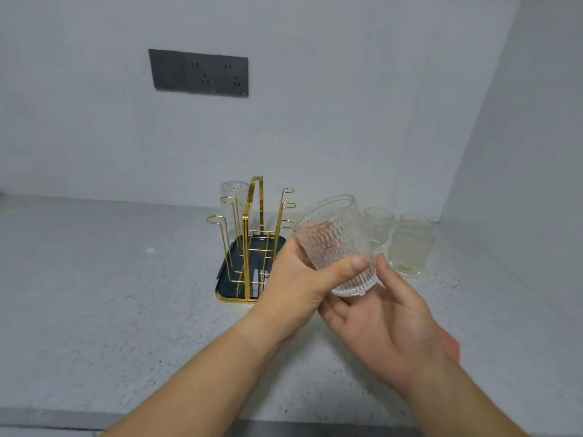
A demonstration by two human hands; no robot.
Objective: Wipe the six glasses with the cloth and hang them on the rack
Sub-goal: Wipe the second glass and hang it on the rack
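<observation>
Left hand [296, 279] and right hand [389, 326] hold a tilted ribbed glass [334, 244].

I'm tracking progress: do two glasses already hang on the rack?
No, only one glass hangs on the gold rack, at its back left; the other pegs in view are bare.

Room to pass over countertop [110, 294] left of and before gold wire rack [252, 241]. Free hooks [287, 205] on rack's right side; upturned glass [234, 197] on back-left hook. Gap between rack and standing glasses [410, 253] filled by held glass [334, 244], left hand [293, 279], right hand [388, 326]. Side wall [520, 184] close beyond
</observation>
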